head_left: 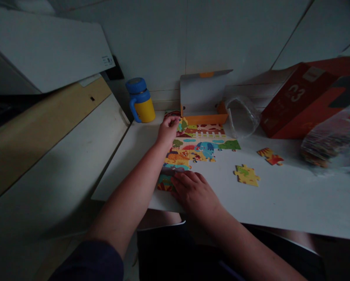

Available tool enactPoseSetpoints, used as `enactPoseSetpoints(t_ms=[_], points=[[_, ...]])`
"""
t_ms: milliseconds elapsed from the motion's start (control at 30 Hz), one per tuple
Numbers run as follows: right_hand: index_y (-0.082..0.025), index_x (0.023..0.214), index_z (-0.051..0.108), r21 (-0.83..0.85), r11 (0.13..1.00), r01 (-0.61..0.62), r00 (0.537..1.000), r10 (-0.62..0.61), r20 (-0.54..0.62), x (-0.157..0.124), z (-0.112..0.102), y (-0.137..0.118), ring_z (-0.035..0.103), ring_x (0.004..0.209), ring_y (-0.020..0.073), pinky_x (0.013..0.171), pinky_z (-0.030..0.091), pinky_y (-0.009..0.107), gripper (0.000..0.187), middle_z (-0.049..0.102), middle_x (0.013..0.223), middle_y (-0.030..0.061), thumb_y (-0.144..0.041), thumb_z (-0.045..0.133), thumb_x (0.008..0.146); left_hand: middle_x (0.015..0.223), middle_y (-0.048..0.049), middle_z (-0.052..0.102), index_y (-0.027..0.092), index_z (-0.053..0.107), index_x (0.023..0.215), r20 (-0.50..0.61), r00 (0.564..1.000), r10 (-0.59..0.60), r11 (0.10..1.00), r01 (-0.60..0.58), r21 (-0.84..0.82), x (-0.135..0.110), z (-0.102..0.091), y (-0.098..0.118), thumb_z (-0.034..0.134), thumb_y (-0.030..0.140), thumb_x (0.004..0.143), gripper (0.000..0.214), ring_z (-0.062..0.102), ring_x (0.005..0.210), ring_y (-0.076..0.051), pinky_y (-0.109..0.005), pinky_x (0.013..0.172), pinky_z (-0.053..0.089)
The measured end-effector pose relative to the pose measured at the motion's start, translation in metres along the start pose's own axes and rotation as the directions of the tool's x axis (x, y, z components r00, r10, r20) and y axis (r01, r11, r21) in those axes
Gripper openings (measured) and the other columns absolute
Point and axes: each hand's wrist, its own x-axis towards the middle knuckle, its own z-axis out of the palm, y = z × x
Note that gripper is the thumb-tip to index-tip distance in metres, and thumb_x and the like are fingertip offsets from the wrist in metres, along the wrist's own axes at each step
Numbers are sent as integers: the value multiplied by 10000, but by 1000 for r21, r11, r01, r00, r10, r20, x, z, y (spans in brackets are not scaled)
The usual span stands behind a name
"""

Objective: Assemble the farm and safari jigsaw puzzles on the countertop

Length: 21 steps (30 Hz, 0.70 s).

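Note:
A partly assembled colourful jigsaw (202, 144) with animals lies on the white table (280, 199). My left hand (167, 130) reaches to its far left corner, fingers curled and pinched on a puzzle piece there. My right hand (194, 191) rests flat, fingers stretched out, pressing on the near left edge of the jigsaw. Two loose pieces lie to the right: a yellow-green one (247, 175) and a red-orange one (270, 155).
A yellow mug with a blue lid (140, 100) stands at the back left. An open orange-trimmed box (204, 95) sits behind the jigsaw, a clear plastic bag (242, 115) beside it, a red box (298, 101) and another plastic bag (333, 138) at right.

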Motion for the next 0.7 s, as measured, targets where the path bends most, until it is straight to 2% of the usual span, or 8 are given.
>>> enactPoseSetpoints(t_ms=[133, 267, 433, 567, 700], points=[[-170, 1271, 741, -20, 997, 76, 994, -77, -73, -2, 8, 7, 686, 1158, 291, 1091, 523, 481, 300, 749, 1291, 121, -308, 655, 1018, 971, -17, 621, 208, 685, 986, 9, 1000, 19, 1000, -19, -20, 2, -1, -2, 729, 262, 936, 86, 629, 804, -107, -239, 677, 631], [-123, 1302, 734, -63, 988, 143, 983, -149, -104, -9, 14, 6, 677, 1250, 288, 1171, 493, 453, 315, 725, 1355, 150, -194, 623, 1015, 947, -14, 601, 214, 696, 990, 11, 1000, 23, 1000, -22, -18, 2, -2, -4, 736, 260, 930, 86, 617, 801, -108, -245, 686, 632], [-121, 1320, 729, -40, 992, 117, 989, -120, -92, -14, 12, 5, 656, 1304, 304, 1117, 550, 439, 343, 697, 1412, 140, -153, 626, 995, 974, -18, 603, 226, 685, 1029, 60, 998, 34, 999, -34, -3, 0, -2, -5, 726, 228, 924, 113, 621, 820, -119, -269, 709, 640], [-189, 1289, 741, -16, 995, 102, 990, -103, -99, -14, 8, 9, 646, 1312, 311, 1121, 535, 503, 304, 705, 1415, 78, -174, 625, 1008, 1118, -29, 641, 284, 627, 1213, 118, 991, 66, 998, -65, -10, -3, 1, -4, 761, 229, 888, 355, 658, 851, -140, -326, 731, 653], [-202, 1211, 755, 38, 998, 57, 985, -50, -165, -11, -2, 20, 689, 1185, 305, 1056, 553, 495, 233, 772, 1266, 81, -250, 616, 1030, 1177, -59, 657, 293, 583, 1303, 199, 978, 55, 998, -52, -20, -6, 3, -3, 770, 249, 876, 468, 679, 916, -180, -355, 738, 648]])
